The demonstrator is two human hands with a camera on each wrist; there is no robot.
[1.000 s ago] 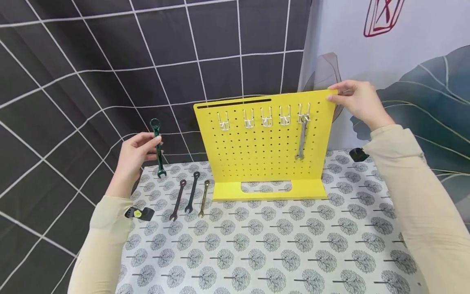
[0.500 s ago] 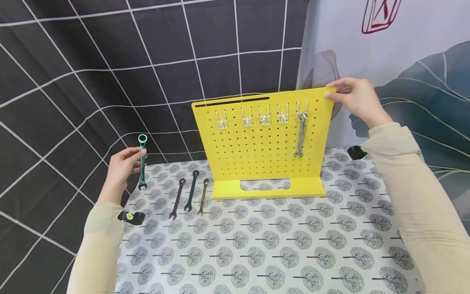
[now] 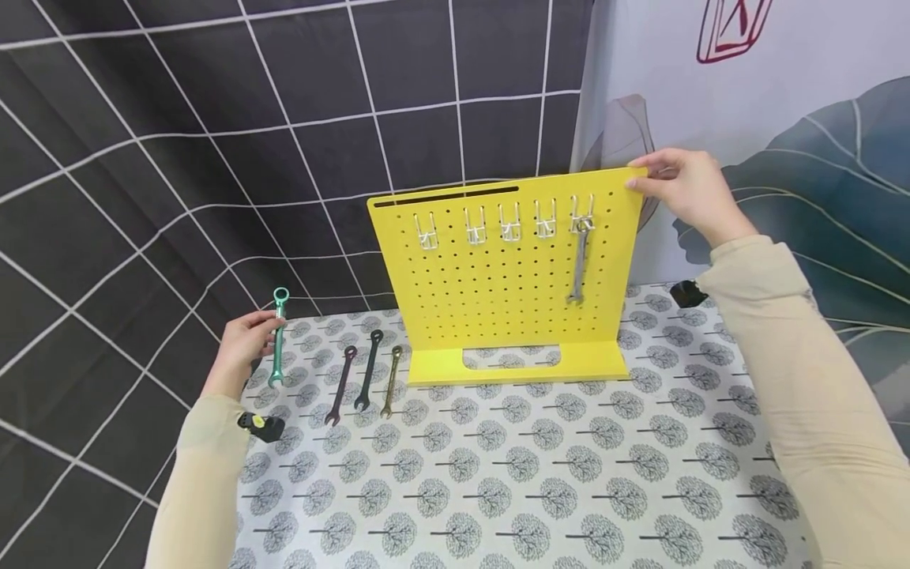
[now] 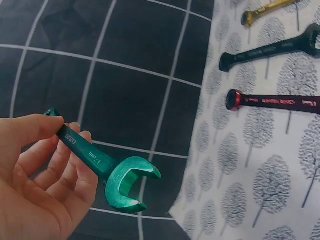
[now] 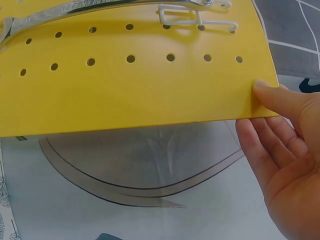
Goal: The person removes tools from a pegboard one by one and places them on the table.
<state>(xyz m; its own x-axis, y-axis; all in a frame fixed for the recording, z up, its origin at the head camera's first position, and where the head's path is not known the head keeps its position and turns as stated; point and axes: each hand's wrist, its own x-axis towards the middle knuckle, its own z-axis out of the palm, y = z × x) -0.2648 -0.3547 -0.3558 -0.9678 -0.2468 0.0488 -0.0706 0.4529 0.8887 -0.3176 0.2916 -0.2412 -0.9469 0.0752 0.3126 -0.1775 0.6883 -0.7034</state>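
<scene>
A table (image 3: 540, 490) covered with a tree-printed cloth filled the lower part of the head view, backed by a dark grid-patterned curtain (image 3: 213, 142) on the left and a pale leaf-printed one (image 3: 768, 118) on the right. On the table stood an upright yellow pegboard (image 3: 498, 292) with a flat foot, carrying a row of white wire hooks (image 3: 475, 227) along its top. The right hand (image 3: 686, 190) held the board by its upper right corner, thumb tip pressed on the front face and the fingers lying behind the edge, as the right wrist view showed. A silver wrench (image 3: 579, 265) hung by its ring end from the rightmost hook, straight down against the board. The left hand (image 3: 242, 348) was at the table's left edge, fingers and thumb curled round the shaft of a green wrench (image 3: 278, 336), which stood nearly upright with its ring end up and its open jaw down, just above the cloth. Three wrenches lay side by side on the cloth between that hand and the pegboard foot: a dark red wrench (image 3: 340, 385), a black wrench (image 3: 368, 370) and a brass-coloured wrench (image 3: 391, 382). A small black clip (image 3: 688, 293) lay near the right forearm.
</scene>
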